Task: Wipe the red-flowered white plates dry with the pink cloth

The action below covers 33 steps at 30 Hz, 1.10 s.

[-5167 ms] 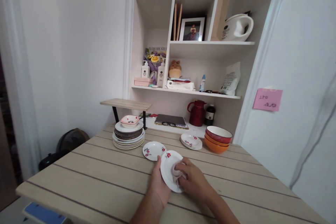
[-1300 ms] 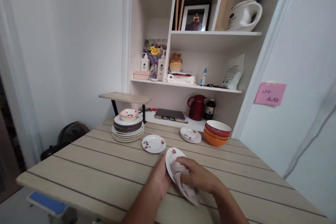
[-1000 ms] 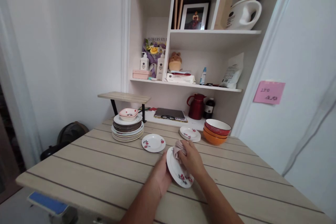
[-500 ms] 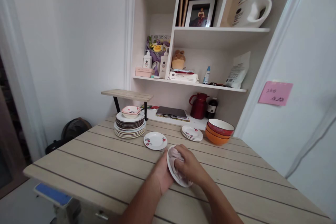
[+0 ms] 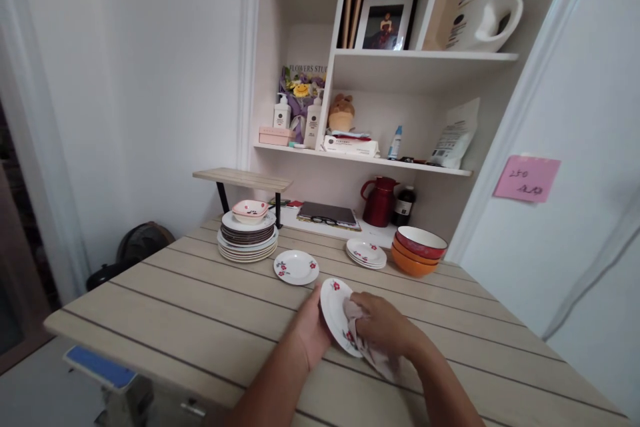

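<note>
My left hand [image 5: 311, 328] grips the left rim of a small white plate [image 5: 334, 313] with red flowers, held tilted above the table. My right hand [image 5: 383, 320] is closed on a pale pinkish cloth [image 5: 375, 350], which lies against the plate's right side and hangs down below it. Just beyond, another flowered plate [image 5: 296, 267] rests flat on the table. A short stack of small flowered plates [image 5: 366, 253] sits farther back to the right. The right fingertips are partly hidden in the cloth.
Left of centre stands a tall stack of plates [image 5: 247, 250] topped by square bowls [image 5: 251, 211], near a small raised shelf [image 5: 243, 179]. Orange and red bowls [image 5: 417, 253] are nested at the right. Behind are a red jug [image 5: 379, 201] and a dark bottle [image 5: 404, 205].
My right hand has moved right with the cloth, from the plate's middle to its right edge. More of the plate's flower pattern now shows. My left hand keeps its hold.
</note>
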### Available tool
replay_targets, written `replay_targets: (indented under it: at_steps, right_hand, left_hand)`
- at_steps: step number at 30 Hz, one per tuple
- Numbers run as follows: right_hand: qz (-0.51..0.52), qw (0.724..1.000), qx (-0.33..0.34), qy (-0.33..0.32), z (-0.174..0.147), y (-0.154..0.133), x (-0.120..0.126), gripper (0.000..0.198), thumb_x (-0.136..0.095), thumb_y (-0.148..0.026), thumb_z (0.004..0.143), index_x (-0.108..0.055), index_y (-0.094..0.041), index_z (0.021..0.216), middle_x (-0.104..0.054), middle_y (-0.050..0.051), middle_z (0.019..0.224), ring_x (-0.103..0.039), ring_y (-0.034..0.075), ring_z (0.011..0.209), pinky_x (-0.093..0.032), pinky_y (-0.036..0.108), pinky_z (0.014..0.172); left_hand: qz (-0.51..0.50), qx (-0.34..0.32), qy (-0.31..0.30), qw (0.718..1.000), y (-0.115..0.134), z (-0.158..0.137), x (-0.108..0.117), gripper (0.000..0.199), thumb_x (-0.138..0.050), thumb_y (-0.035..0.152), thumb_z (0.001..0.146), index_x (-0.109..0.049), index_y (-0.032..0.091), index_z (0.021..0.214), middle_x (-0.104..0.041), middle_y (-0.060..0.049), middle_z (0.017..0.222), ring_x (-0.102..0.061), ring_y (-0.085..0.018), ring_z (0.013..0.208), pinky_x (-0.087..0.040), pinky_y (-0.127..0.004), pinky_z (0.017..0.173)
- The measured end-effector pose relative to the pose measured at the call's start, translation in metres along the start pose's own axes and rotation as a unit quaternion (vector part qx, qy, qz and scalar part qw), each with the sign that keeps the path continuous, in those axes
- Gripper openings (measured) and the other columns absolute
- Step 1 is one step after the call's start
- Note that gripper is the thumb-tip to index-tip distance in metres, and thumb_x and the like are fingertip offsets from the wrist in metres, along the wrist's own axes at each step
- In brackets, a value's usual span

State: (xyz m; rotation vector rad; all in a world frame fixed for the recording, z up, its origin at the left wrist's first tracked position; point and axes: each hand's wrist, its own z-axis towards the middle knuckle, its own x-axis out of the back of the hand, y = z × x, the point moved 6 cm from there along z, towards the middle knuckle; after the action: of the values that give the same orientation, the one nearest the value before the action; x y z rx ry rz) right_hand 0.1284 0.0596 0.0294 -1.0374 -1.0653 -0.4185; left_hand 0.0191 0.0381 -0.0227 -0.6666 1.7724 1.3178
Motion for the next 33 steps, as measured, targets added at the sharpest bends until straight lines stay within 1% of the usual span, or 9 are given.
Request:
replay_targets:
  at_steps: [3,6,9,13,17,20,26,29,33]
  right_hand:
    - [0.101,0.988,0.097,-0.059,-0.006,-0.032,-0.006,0.021,-0.050,-0.011,0.063,-0.058,-0.021,0.079,-0.061,-0.001,0.084,-0.055,0.017,0.078,-0.040,0.025,0.068]
    - [0.120,0.983,0.137,0.010,0.002,-0.051,-0.008,0.023,-0.049,-0.011,0.063,-0.055,-0.021,0.082,-0.058,0.000,0.086,-0.054,0.018,0.081,-0.042,0.027,0.074]
    - [0.085,0.981,0.120,0.128,0.016,-0.048,-0.007,0.019,-0.047,-0.014,0.070,-0.055,-0.021,0.085,-0.055,0.003,0.091,-0.054,0.019,0.087,-0.043,0.029,0.079]
    - [-0.009,0.975,0.014,0.220,0.027,-0.021,-0.001,0.027,-0.045,-0.019,0.081,-0.057,-0.022,0.105,-0.055,0.007,0.106,-0.055,0.020,0.090,-0.041,0.029,0.077]
    - [-0.084,0.978,-0.079,0.172,0.023,0.003,0.003,0.028,-0.046,-0.022,0.083,-0.058,-0.022,0.108,-0.057,0.008,0.107,-0.057,0.019,0.085,-0.037,0.028,0.069]
    - [-0.098,0.988,-0.080,0.086,0.016,0.009,0.001,0.021,-0.051,-0.018,0.076,-0.061,-0.021,0.094,-0.061,0.007,0.098,-0.057,0.019,0.081,-0.034,0.027,0.066]
    - [0.057,0.996,0.060,-0.021,0.000,-0.023,-0.002,0.023,-0.051,-0.013,0.064,-0.060,-0.021,0.083,-0.065,0.002,0.089,-0.057,0.020,0.082,-0.041,0.027,0.072]
    - [0.128,0.985,0.108,0.028,0.003,-0.040,-0.003,0.024,-0.048,-0.012,0.065,-0.057,-0.021,0.086,-0.061,0.002,0.092,-0.056,0.020,0.086,-0.043,0.028,0.078]
    - [0.084,0.983,0.087,0.137,0.018,-0.035,-0.008,0.015,-0.048,-0.015,0.074,-0.054,-0.021,0.086,-0.055,0.003,0.092,-0.055,0.019,0.089,-0.042,0.029,0.080]
  left_hand:
    - [0.005,-0.004,0.005,1.000,0.001,0.000,0.000,0.049,-0.049,0.049,0.089,-0.064,0.010,0.116,-0.073,-0.012,0.107,-0.066,-0.026,0.102,-0.046,-0.036,0.094]
    - [0.005,0.002,0.016,1.000,0.000,0.000,0.002,0.050,-0.047,0.049,0.090,-0.066,0.009,0.112,-0.074,-0.013,0.101,-0.067,-0.027,0.099,-0.048,-0.037,0.092]
    - [0.007,0.011,0.018,1.000,-0.002,0.001,0.002,0.053,-0.046,0.054,0.089,-0.066,0.010,0.112,-0.074,-0.014,0.100,-0.067,-0.028,0.099,-0.048,-0.039,0.091]
    - [0.023,0.006,0.008,1.000,-0.003,0.001,0.001,0.057,-0.043,0.057,0.090,-0.064,0.012,0.118,-0.073,-0.013,0.106,-0.065,-0.027,0.104,-0.046,-0.038,0.094]
    - [0.023,0.006,-0.001,1.000,-0.004,0.002,0.002,0.058,-0.041,0.057,0.091,-0.062,0.013,0.123,-0.071,-0.013,0.113,-0.063,-0.026,0.109,-0.044,-0.038,0.098]
    - [0.025,0.003,0.001,1.000,-0.004,0.002,0.004,0.056,-0.043,0.054,0.091,-0.060,0.012,0.124,-0.070,-0.013,0.116,-0.062,-0.025,0.110,-0.042,-0.036,0.100]
    - [0.031,0.002,-0.010,0.999,-0.003,0.004,0.003,0.055,-0.044,0.054,0.091,-0.065,0.010,0.117,-0.073,-0.014,0.108,-0.064,-0.026,0.107,-0.043,-0.038,0.099]
    - [0.032,0.006,-0.010,0.999,-0.003,0.003,0.003,0.057,-0.043,0.057,0.090,-0.066,0.011,0.114,-0.074,-0.013,0.104,-0.065,-0.027,0.105,-0.044,-0.038,0.097]
    - [0.023,0.010,-0.004,1.000,-0.002,-0.001,0.000,0.061,-0.040,0.062,0.089,-0.065,0.012,0.117,-0.073,-0.014,0.107,-0.064,-0.027,0.108,-0.045,-0.039,0.097]
